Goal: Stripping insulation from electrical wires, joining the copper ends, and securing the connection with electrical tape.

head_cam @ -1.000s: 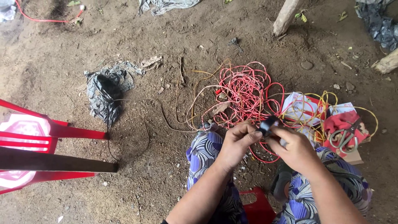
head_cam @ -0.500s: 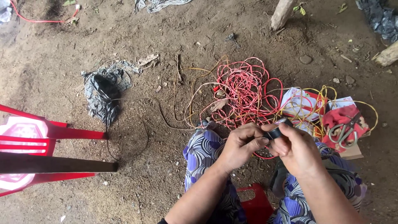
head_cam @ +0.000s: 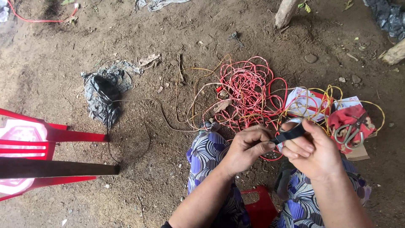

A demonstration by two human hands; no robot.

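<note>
Above the red wire tangle (head_cam: 249, 90), both hands, left hand (head_cam: 247, 147) and right hand (head_cam: 314, 152), pinch a black tape roll (head_cam: 290, 132), apparently mid-peel; freeing the tape end seems to need a steady pull.

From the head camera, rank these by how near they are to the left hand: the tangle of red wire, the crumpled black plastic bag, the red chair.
1. Red wire, just beyond the left hand.
2. Black plastic bag, on the dirt to the left.
3. Red chair, at the far left edge.
</note>
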